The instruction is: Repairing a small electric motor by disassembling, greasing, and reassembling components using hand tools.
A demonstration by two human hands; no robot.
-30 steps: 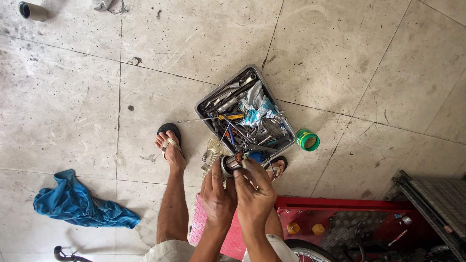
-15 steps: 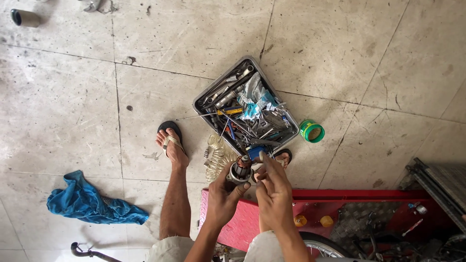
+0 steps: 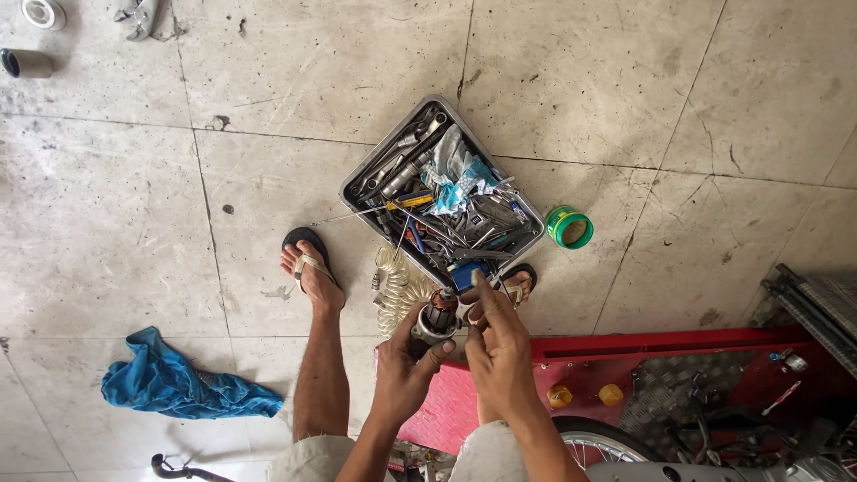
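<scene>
Left hand [image 3: 406, 370]: it holds one small round metal part [image 3: 439, 317] from below, with the fingers wrapped around it.
Right hand [image 3: 500, 353]: it sits just beside the left hand, and its fingers pinch at the top of the same part.
Metal part: it is up in both hands, above the floor [image 3: 625, 89], just near of the tool tray [image 3: 357, 178]. It looks dark and brown with a shiny rim.
Tool tray: one grey metal tray lies on the floor, far from the hands. It is full of wrenches and other tools, too many to count, with one crumpled blue and white wrapper [image 3: 455, 174] on top.
Green ring [image 3: 569, 227]: one, on the floor just right of the tray.
Feet: two, both in dark sandals. The left foot [image 3: 311, 270] is left of the tray. The right foot [image 3: 518, 278] is mostly hidden behind the hands.
Coiled hose [image 3: 397, 284]: one pale curly hose on the floor between the feet.
Blue rag [image 3: 174, 386]: one, crumpled on the floor, near and to the left.
Red platform [image 3: 678, 379]: one, near and to the right, with two small yellow round things [image 3: 585, 394] on it.
Wheel [image 3: 607, 442]: one spoked wheel at the near edge.
Far left corner: one dark tube [image 3: 25, 62], one white ring [image 3: 40, 12] and one metal tool [image 3: 138, 16].
</scene>
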